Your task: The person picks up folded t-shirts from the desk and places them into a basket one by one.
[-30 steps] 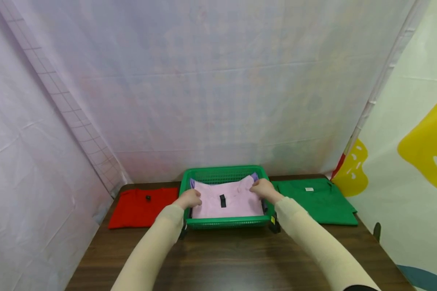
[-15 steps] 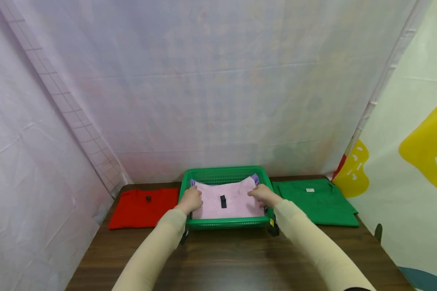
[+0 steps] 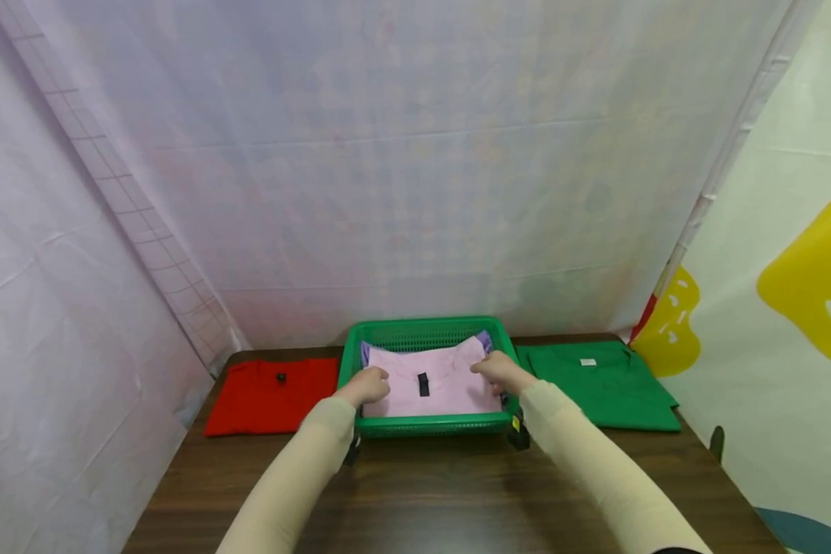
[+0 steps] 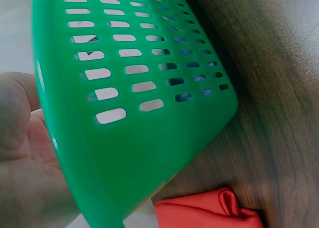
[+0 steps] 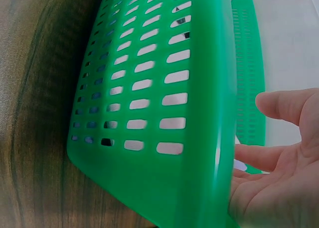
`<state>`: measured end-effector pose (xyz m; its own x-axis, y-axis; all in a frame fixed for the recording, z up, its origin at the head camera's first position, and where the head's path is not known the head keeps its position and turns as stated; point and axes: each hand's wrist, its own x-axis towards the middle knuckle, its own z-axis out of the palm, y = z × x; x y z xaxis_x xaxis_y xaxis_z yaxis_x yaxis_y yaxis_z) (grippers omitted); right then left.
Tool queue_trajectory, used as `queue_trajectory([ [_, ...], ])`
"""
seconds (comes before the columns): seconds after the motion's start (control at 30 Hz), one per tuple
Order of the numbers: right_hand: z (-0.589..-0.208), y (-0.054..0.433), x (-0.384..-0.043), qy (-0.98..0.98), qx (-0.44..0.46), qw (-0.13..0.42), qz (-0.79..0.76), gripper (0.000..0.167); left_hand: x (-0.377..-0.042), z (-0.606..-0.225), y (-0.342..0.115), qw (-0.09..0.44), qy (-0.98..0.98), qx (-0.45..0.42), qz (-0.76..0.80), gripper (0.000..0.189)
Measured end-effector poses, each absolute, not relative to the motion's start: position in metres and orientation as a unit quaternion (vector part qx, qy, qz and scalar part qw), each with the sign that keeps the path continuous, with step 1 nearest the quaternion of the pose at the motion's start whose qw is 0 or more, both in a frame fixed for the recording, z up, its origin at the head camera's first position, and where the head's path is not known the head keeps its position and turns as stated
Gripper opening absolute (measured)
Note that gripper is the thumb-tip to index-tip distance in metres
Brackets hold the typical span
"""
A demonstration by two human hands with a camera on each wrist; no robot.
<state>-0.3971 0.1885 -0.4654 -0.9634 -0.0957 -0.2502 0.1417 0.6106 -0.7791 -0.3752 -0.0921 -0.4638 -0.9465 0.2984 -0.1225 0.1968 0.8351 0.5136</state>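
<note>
A pale pink folded shirt [image 3: 450,388] with a black tag lies in the green plastic basket [image 3: 429,422], on top of purple cloth [image 3: 485,340] that shows at its back corners. My left hand [image 3: 367,386] reaches over the basket's left side, fingers at the shirt's left part; in the left wrist view the rim hides most of its fingers. Over the right side comes my right hand [image 3: 502,372], near the shirt's right part. In the right wrist view its thumb stands apart and the fingers stretch behind the rim, tips hidden. Neither hand visibly grips anything.
On the brown wooden table [image 3: 429,492], a folded red shirt [image 3: 270,396] lies left of the basket. Folded green shirts [image 3: 602,385] lie to its right. White curtains [image 3: 415,177] hang close behind and at the sides.
My left hand moved up and inward along the shirt's left side, then slightly lower. The right hand shifted a little toward me. Basket and shirts stay in place.
</note>
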Motion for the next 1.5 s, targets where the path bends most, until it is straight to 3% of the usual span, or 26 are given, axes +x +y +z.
queue_trajectory([
  [0.33, -0.47, 0.189, -0.396, 0.893, 0.02, 0.131, -0.43, 0.051, -0.373, -0.468, -0.09, 0.119, 0.95, 0.127, 0.261, 0.043],
  [0.57, -0.47, 0.188, -0.399, 0.891, 0.022, 0.129, -0.434, 0.037, -0.373, -0.463, -0.091, 0.116, 0.943, 0.123, 0.286, 0.043],
  [0.87, -0.457, 0.172, -0.39, 0.902, -0.024, 0.059, -0.428, 0.046, -0.373, -0.446, -0.122, 0.053, 0.914, 0.109, 0.386, 0.034],
  [1.03, -0.446, 0.148, -0.386, 0.896, -0.065, -0.001, -0.44, 0.034, -0.363, -0.428, -0.149, 0.026, 0.891, 0.07, 0.448, 0.032],
  [1.2, -0.431, 0.115, -0.374, 0.875, -0.114, -0.049, -0.468, 0.022, -0.355, -0.421, -0.185, -0.035, 0.887, 0.04, 0.458, 0.03],
  [1.5, -0.413, 0.051, -0.334, 0.829, -0.234, -0.105, -0.497, 0.015, -0.338, -0.435, -0.245, -0.121, 0.888, -0.025, 0.443, 0.03],
])
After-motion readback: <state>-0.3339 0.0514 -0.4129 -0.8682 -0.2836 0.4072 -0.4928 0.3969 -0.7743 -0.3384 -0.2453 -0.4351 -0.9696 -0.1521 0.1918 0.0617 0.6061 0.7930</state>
